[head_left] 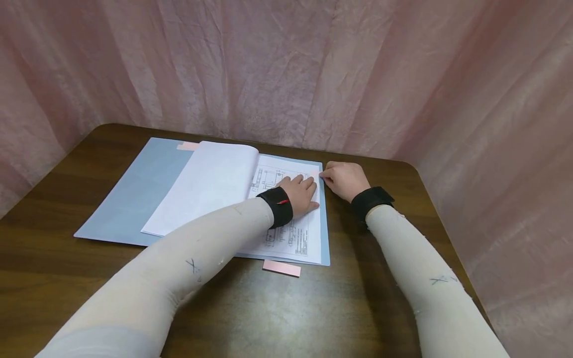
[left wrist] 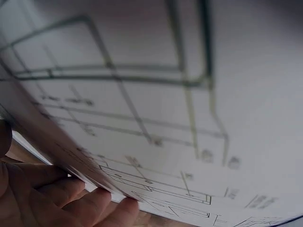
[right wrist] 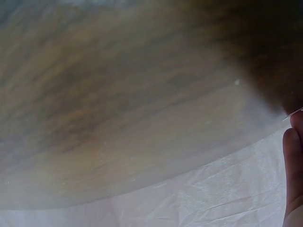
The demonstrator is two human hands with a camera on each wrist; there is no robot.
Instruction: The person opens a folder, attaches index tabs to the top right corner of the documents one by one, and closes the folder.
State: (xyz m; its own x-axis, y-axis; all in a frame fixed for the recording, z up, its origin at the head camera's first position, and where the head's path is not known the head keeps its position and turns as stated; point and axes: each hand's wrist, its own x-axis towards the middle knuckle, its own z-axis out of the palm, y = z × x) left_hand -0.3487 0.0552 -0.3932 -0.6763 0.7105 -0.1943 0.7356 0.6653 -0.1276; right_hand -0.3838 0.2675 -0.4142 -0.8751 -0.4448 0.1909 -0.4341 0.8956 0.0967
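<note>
A blue-grey folder [head_left: 134, 184] lies spread on the table with white sheets in it. My left hand [head_left: 299, 195] rests flat, fingers spread, on a sheet printed with technical drawings [head_left: 286, 238]; the left wrist view shows its fingers [left wrist: 94, 203] along the same line drawing [left wrist: 156, 137]. At the folder's right edge my right hand [head_left: 345, 179] has its fingers curled, thumb and forefinger pinching the end of a pale pink sticky note [head_left: 315, 174] on the sheet's margin. In the right wrist view only the fingertips [right wrist: 293, 142] show, pressed together at the frame's edge.
A pad of pink sticky notes [head_left: 281, 268] lies on the brown wooden table [head_left: 286, 313] by the folder's front edge. Another pink strip [head_left: 187, 146] sits at the top of the turned-over white pages [head_left: 210, 179]. A pink curtain [head_left: 268, 74] hangs behind the table.
</note>
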